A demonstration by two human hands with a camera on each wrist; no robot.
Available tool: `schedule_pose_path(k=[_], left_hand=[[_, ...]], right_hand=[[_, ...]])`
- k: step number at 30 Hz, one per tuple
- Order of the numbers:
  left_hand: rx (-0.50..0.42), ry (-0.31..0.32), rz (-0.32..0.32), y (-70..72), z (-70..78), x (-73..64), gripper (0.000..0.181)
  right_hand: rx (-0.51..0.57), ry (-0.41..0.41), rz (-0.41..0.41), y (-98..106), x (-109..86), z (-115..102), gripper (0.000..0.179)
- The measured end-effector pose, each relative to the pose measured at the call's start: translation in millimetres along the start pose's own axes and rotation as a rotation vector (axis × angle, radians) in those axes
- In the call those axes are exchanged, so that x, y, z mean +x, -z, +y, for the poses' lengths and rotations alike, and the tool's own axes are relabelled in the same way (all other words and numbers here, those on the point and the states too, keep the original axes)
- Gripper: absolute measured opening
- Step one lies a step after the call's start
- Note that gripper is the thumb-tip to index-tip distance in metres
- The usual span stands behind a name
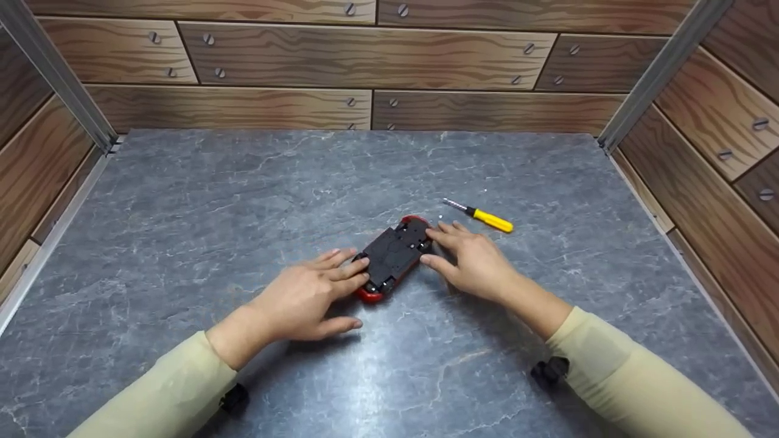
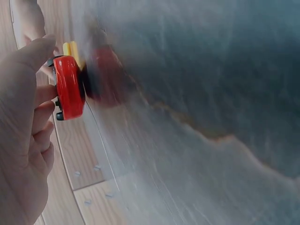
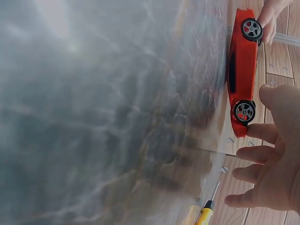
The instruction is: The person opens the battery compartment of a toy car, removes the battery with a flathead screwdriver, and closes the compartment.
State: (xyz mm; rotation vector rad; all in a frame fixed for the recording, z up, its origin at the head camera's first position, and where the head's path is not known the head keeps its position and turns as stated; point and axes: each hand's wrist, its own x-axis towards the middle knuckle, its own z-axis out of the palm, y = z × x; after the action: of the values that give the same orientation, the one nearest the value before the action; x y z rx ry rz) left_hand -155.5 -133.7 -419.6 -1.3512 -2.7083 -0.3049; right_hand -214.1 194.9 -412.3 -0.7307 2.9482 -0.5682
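Red toy car (image 1: 392,254) lies inverted on the grey marble-patterned tabletop (image 1: 213,201), between the two hands, set at a slant. Roof faces down and wheels (image 3: 251,29) point up, a placement that leaves the black underside (image 1: 395,246) exposed, presumably for access. Left hand (image 1: 304,298) is spread, fingers nearly straight; its fingertips rest on the near end of the car, and its thumb stands clear. Right hand (image 1: 478,261) is relaxed, fingers parted; the index fingertip touches the far end beside a wheel. Whether the right thumb makes contact along the side cannot be told. Neither hand is clamped on the car; contact at opposite ends appears intended to steady it against rocking. Yellow-handled screwdriver (image 1: 481,215) lies unheld just beyond the right hand, probably kept within easy reach. Bright specks (image 1: 440,217) near its shaft are too small to identify.
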Motion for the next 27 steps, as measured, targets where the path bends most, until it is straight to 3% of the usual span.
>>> schedule_pose_path(k=[5, 27], left_hand=[[0.000, -0.006, -0.026, -1.9, 4.9, 1.5, 0.075], [0.002, -0.069, -0.028, -6.6, 23.4, 9.7, 0.076]], right_hand=[[0.010, -0.012, -0.006, -1, 9.9, -1, 0.063], [0.048, -0.040, -0.059, -3, 36.9, -10, 0.063]])
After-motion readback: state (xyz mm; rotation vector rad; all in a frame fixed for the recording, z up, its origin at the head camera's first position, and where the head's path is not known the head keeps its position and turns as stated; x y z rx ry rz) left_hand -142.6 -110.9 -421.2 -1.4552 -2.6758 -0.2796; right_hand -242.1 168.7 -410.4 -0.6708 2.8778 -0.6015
